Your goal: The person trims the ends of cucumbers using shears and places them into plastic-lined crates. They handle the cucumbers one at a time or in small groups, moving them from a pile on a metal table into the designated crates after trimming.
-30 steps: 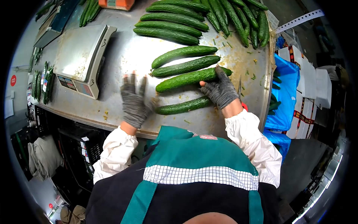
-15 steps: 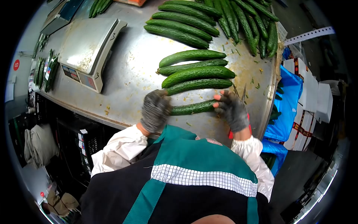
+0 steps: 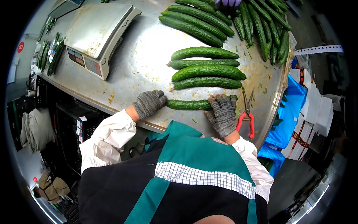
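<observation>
A single cucumber (image 3: 188,105) lies nearest me on the metal table (image 3: 138,84). My left hand (image 3: 150,103), in a grey fingerless glove, is at its left tip with fingers curled together; whether it grips the tip is hard to see. My right hand (image 3: 223,114), gloved alike, lies over the cucumber's right part with its fingers wrapped down on it. Just beyond is a row of several cucumbers (image 3: 209,72), side by side. Red-handled scissors (image 3: 246,118) rest partly open to the right of my right hand.
A weighing scale (image 3: 97,33) stands at the left. More cucumbers (image 3: 197,24) lie at the back, with a heap (image 3: 266,28) at the right. A co-worker's purple-gloved fingers (image 3: 228,3) show at the top. Blue bags (image 3: 281,130) and white boxes (image 3: 315,112) are off the right edge.
A cucumber joined the row, now beyond both hands. My right hand came down onto the nearest cucumber; my left hand moved to its left tip. The view shifted, and purple-gloved fingers appeared at the top.
</observation>
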### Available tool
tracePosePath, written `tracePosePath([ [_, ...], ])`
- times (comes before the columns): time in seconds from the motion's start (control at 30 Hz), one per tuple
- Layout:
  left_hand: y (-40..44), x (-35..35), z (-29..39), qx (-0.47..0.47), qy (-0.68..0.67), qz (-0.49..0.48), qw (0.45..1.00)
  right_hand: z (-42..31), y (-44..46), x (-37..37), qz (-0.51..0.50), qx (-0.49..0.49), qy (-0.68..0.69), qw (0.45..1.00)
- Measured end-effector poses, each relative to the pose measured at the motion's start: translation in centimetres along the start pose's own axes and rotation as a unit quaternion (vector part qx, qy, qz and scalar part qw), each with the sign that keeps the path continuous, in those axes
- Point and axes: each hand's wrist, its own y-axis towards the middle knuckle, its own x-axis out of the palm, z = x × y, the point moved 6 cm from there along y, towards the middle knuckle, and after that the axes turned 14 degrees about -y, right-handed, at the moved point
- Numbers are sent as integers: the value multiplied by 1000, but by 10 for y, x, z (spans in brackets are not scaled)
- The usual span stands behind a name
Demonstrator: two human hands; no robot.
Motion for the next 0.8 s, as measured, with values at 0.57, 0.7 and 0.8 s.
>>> tracePosePath([
  [0.57, 32, -4, -16, -343, -368, 143, 852, 13, 4, 5, 21, -27, 1, 999],
  [0.7, 37, -5, -17, -311, -294, 124, 895, 20, 8, 4, 23, -21, -4, 1000],
  [0.8, 37, -2, -21, -266, -240, 90, 929, 24, 14, 4, 22, -33, -8, 999],
])
